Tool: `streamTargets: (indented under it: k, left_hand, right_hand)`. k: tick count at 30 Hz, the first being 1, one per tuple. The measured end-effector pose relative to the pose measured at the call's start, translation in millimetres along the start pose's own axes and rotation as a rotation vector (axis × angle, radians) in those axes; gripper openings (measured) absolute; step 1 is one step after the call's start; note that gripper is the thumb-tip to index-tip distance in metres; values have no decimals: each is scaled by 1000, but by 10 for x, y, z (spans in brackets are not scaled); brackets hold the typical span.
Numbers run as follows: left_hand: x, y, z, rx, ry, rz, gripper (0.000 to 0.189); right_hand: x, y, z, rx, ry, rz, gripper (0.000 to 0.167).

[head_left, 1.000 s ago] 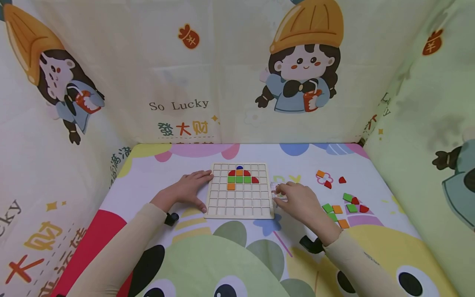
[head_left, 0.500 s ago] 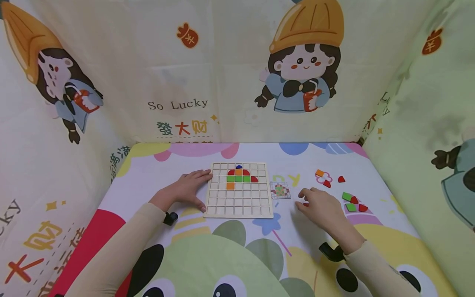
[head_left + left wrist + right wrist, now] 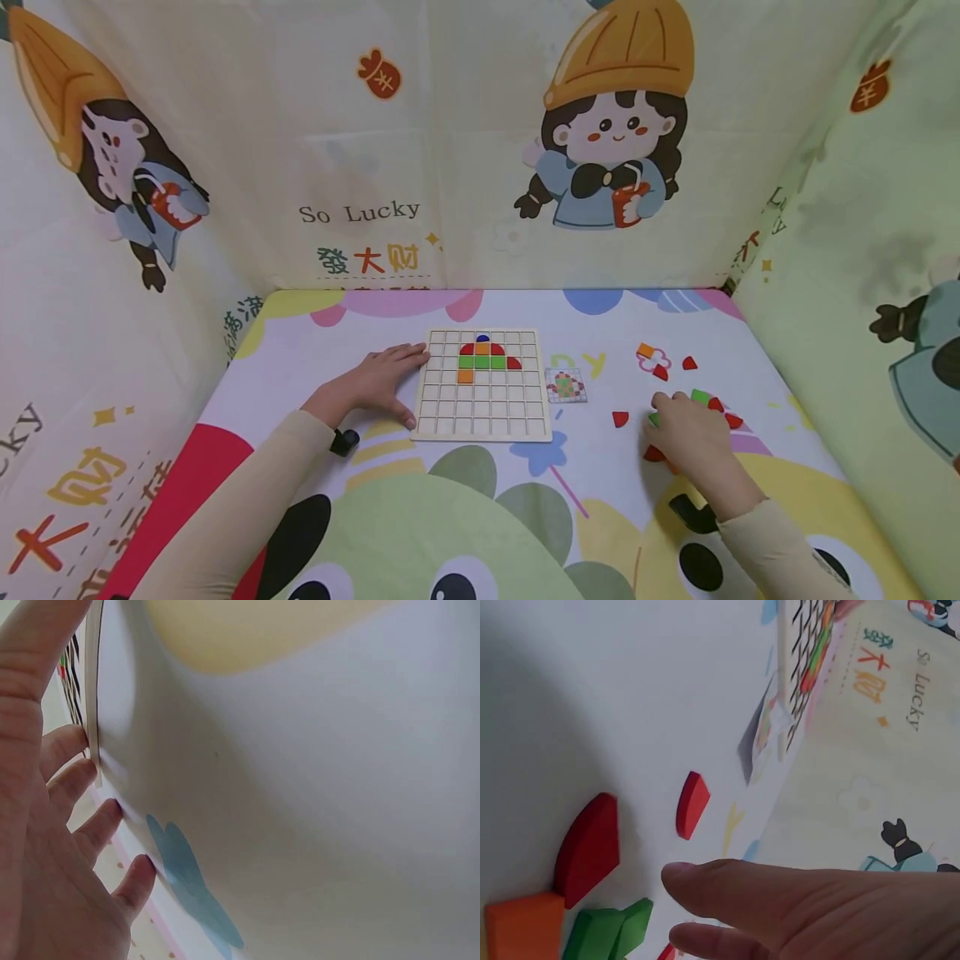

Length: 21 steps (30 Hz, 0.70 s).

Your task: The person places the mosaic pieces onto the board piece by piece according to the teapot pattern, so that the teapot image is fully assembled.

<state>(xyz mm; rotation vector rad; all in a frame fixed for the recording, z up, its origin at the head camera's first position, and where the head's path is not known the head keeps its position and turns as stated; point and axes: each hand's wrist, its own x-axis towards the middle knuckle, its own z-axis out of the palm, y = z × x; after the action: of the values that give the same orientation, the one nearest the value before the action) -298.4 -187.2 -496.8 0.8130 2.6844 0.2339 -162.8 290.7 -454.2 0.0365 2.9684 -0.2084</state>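
My left hand (image 3: 372, 385) rests along the left edge of a wooden grid board (image 3: 483, 417), fingers and thumb touching its frame. Coloured tiles fill some of the board's upper cells: red, orange, green (image 3: 482, 362) and one blue (image 3: 483, 338). My right hand (image 3: 693, 442) reaches over loose tiles to the right, fingers bent loosely. In the right wrist view, its thumb (image 3: 712, 889) points toward two green tiles (image 3: 596, 930), with nothing pinched. A red quarter-round tile (image 3: 592, 844) leans beside an orange square (image 3: 525, 926). Another red quarter-round tile (image 3: 619, 419) lies left of the hand.
A small pattern card (image 3: 566, 386) lies against the board's right side. Behind the right hand are an orange tile (image 3: 645, 350) and red tiles (image 3: 690, 363). More red and green tiles (image 3: 702, 397) lie by its far side. Printed cloth walls (image 3: 472, 167) enclose the table.
My right hand has moved from the card rightward to the loose tiles. Two red tiles now show on the table near it. The card is uncovered. My left hand and the board stay put.
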Motion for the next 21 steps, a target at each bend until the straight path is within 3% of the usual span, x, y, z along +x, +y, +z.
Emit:
streamTargets:
  k: [6, 21]
  left_hand:
    - [6, -10, 12, 0, 4, 5, 130]
    - [18, -39, 32, 2, 9, 14, 131]
  right_hand:
    - [-15, 34, 27, -8, -20, 24, 35]
    - [120, 102, 75, 83, -62, 82, 38]
